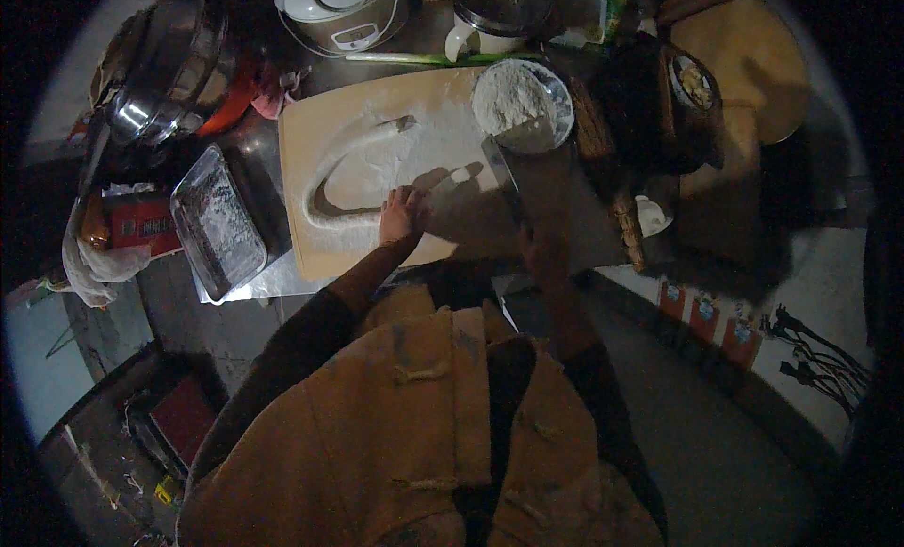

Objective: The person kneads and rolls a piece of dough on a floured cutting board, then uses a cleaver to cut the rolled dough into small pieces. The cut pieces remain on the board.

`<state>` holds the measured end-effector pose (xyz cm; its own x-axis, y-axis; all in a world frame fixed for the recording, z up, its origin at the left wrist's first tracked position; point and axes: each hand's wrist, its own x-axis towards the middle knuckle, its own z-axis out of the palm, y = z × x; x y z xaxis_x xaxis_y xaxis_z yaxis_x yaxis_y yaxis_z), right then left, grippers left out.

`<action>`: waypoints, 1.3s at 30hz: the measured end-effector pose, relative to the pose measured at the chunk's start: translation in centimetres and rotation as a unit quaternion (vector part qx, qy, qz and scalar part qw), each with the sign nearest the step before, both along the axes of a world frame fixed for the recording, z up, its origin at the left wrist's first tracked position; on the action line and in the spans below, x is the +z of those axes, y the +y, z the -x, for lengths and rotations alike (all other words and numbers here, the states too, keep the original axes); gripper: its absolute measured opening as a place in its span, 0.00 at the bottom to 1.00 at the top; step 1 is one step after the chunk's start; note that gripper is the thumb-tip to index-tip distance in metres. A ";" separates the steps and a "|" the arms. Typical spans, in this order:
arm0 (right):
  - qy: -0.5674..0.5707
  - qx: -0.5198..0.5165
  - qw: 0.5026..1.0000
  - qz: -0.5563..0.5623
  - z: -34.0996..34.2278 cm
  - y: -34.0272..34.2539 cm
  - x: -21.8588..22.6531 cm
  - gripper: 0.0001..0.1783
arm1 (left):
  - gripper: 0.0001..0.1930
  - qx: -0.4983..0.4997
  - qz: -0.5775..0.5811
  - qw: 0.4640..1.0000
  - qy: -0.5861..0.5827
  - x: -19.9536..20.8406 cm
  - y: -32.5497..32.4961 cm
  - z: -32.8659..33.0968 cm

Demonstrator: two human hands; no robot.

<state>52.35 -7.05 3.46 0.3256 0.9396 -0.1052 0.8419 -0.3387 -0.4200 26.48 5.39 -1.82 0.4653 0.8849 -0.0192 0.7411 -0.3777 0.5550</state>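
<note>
A floured dough rope point(323, 185) curves in a C shape on a pale board point(306, 133). My left hand point(403, 217) is over its near end, fingers curled down around it. In shadow to the right, my right hand point(539, 249) is closed on the handle of a knife point(501, 170). The blade points away from me, tilted a little left, apart from the dough rope. A small cut dough piece point(460, 174) lies between the left hand and the blade. Loose flour is spread over the board.
A bowl of flour point(513, 95) stands at the board's far right corner. To the left lies a floured metal tray point(221, 229). A green onion stalk point(405, 58), a lidded white cooker point(339, 10) and a dark-lidded pot point(499, 15) sit behind; steel pans point(174, 67) stand far left.
</note>
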 end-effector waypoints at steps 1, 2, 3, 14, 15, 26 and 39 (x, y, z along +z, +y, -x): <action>0.001 -0.008 1.000 -0.010 0.0 0.0 0.1 0.12 | 0.18 0.001 0.016 1.000 -0.003 0.1 -0.1 0.0; -0.001 0.012 1.000 -0.028 0.1 -0.1 0.2 0.12 | 0.19 0.008 0.042 0.999 0.012 0.2 -0.2 0.0; 0.001 0.022 1.000 -0.011 0.1 -0.1 0.3 0.11 | 0.19 0.002 0.027 1.000 0.008 0.2 -0.2 -0.1; -0.062 0.124 0.990 -0.034 2.3 1.2 1.8 0.11 | 0.21 0.013 0.026 1.000 -0.004 -0.2 -0.2 -0.3; -0.100 0.134 0.983 -0.078 2.7 1.3 1.9 0.12 | 0.21 0.015 0.024 1.000 -0.008 -0.2 -0.2 -0.3; -0.074 0.126 0.989 -0.015 3.3 2.1 2.2 0.13 | 0.19 0.028 0.030 0.999 -0.018 -0.1 -0.2 -0.5; -0.055 0.128 0.990 -0.001 4.2 4.6 0.8 0.13 | 0.14 0.093 0.015 0.996 -0.006 0.2 0.5 0.3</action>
